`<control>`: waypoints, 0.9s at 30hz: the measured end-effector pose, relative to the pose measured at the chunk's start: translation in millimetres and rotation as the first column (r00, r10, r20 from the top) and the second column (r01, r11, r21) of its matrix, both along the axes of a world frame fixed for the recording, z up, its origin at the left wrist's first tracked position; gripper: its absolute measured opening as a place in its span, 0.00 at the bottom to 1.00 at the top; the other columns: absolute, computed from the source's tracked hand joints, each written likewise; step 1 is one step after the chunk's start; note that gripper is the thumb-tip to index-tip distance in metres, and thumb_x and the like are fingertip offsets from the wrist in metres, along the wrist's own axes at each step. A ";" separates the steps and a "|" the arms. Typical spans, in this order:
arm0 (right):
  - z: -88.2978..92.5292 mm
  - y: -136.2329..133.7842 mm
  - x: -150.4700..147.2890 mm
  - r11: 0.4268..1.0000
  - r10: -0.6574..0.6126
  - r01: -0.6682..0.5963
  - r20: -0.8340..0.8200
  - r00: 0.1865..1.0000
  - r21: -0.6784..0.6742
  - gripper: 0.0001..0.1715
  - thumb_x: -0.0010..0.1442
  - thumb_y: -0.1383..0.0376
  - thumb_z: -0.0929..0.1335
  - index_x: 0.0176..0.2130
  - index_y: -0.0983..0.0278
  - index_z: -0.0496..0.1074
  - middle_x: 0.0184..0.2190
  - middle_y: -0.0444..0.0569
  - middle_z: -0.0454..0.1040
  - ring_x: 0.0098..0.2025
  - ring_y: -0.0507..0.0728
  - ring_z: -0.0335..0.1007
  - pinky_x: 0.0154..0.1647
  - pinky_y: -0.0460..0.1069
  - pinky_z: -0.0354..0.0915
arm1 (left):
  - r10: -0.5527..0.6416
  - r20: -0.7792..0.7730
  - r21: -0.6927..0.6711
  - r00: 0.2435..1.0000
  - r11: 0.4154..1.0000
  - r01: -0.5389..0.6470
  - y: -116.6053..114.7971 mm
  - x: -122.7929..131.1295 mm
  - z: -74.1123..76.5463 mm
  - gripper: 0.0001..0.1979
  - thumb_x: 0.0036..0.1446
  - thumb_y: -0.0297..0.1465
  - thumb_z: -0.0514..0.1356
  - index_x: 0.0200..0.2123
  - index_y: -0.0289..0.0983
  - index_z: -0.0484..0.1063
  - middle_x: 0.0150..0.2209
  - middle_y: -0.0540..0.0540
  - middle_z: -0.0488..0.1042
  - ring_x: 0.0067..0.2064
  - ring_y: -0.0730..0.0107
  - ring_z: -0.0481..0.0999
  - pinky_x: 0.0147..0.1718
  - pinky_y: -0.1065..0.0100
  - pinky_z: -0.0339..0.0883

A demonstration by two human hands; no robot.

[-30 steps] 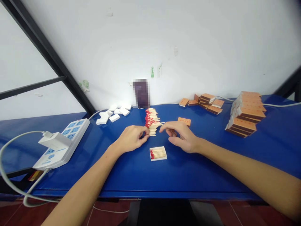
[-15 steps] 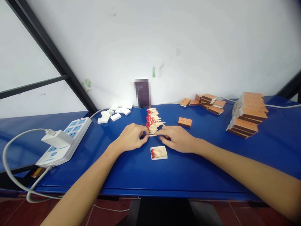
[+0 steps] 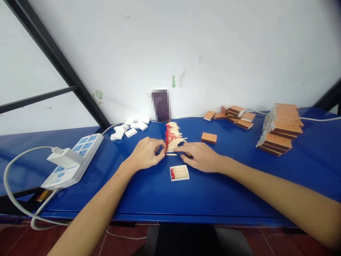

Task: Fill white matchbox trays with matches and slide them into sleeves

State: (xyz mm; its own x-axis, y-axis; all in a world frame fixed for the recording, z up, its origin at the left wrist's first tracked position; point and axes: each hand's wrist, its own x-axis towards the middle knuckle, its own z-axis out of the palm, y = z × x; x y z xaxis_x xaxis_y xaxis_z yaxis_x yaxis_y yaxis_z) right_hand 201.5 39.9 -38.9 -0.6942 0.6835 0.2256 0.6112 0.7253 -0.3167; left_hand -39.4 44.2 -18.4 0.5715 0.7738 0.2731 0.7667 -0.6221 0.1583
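Supporting surface [image 3: 160, 202]: blue, is carrying the whole layout; a white power strip [image 3: 77, 156] is lying at the left.
Step (judged): left hand [image 3: 146, 153] and right hand [image 3: 202, 158] are working the near end of the match pile [image 3: 173, 137], seemingly squaring or parting off a few sticks.
Next move (judged): is calling for light, level pressure from both ends, keeping sticks parallel.
Left grip: is curling beside the red heads, thumb and index tips nearly meeting; cannot tell whether a stick is between them.
Right grip: is staying unclenched, index fingertip resting at the plain ends, thumb standing apart.
Matchbox stack [image 3: 282, 126]: is standing in tiers at far right; insides not visible.
Loose matchboxes [image 3: 236, 111]: are lying heaped near the wall; contents cannot be told.
White trays [image 3: 118, 133]: are lying jumbled at back left; none is showing matches.
Match pile: is sitting between the hands, heads mostly left.
Filled tray [image 3: 181, 179]: is lying open in front of the pile, holding a row of matches, heads left.
Lone matchbox [image 3: 209, 138]: is resting behind the right hand.
Single match [image 3: 171, 154]: is lying just in front of the pile.
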 end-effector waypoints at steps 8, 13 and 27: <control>-1.9 -0.1 0.1 1.000 -0.019 0.018 0.005 1.000 0.008 0.21 0.66 0.65 0.61 0.56 0.59 0.72 0.37 0.49 0.73 0.37 0.55 0.69 0.37 0.49 0.58 | 0.009 -0.053 -0.015 0.999 1.000 -0.010 5.3 -2.7 -4.8 0.06 0.56 0.30 0.57 0.33 0.38 0.75 0.23 0.52 0.71 0.25 0.72 0.67 0.34 0.67 0.60; -1.6 0.3 0.0 1.000 -0.013 0.013 0.023 1.000 0.014 0.21 0.67 0.65 0.61 0.56 0.59 0.72 0.36 0.49 0.73 0.37 0.56 0.69 0.36 0.49 0.58 | 0.013 -0.058 -0.032 0.998 0.999 -0.015 6.7 -3.5 -6.5 0.07 0.57 0.30 0.57 0.33 0.39 0.75 0.23 0.52 0.72 0.24 0.72 0.67 0.32 0.68 0.59; -2.4 0.5 0.7 1.000 -0.003 0.002 0.017 1.000 0.016 0.21 0.67 0.65 0.61 0.56 0.60 0.72 0.36 0.49 0.73 0.38 0.56 0.69 0.38 0.49 0.59 | -0.018 -0.068 -0.046 0.998 0.999 0.014 8.5 -5.9 -5.7 0.08 0.60 0.31 0.56 0.36 0.39 0.76 0.23 0.52 0.72 0.25 0.71 0.68 0.31 0.69 0.57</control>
State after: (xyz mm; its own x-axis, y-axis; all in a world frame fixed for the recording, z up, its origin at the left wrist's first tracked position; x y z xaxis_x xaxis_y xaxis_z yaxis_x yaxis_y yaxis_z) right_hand 202.2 40.4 -41.3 -0.6962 0.6816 0.2251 0.6182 0.7287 -0.2945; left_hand -45.3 52.7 -24.1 0.6001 0.7752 0.1975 0.7668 -0.6278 0.1340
